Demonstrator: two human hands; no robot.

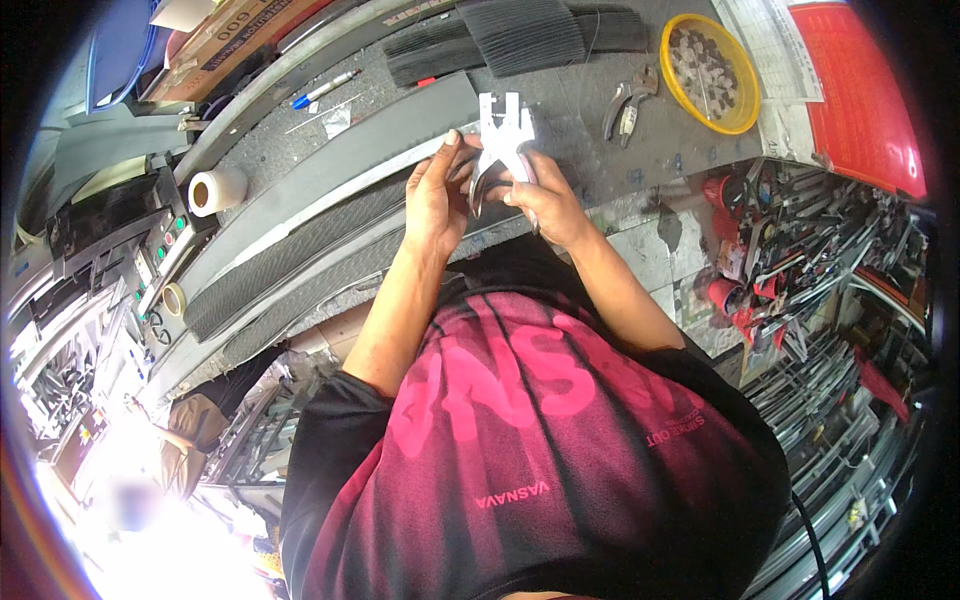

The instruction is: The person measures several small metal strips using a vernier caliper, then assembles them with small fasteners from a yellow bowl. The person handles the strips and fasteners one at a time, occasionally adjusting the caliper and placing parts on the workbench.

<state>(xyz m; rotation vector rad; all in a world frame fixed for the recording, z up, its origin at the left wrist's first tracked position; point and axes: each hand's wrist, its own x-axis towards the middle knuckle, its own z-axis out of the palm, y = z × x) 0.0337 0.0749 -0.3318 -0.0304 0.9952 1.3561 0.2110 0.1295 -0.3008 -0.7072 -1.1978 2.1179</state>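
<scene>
My right hand (552, 203) is wrapped round one handle of a pair of pale metal pliers (505, 145). Their squared, two-pronged head points away from me over the bench. My left hand (437, 200) is beside the other handle, by the end of a long grey strip (330, 160). Its thumb and fingers are closed together. What they pinch, whether strip edge or handle, is hidden. A second pair of pliers (628, 112), with dark grips, lies on the bench to the right.
A yellow basket (752, 95) of small grey pieces stands at the far right. Black pleated mesh (525, 38) lies at the back. A blue marker (325, 90) and a white roll (217, 190) are on the left. Dark ribbed strips (300, 245) run along the near edge.
</scene>
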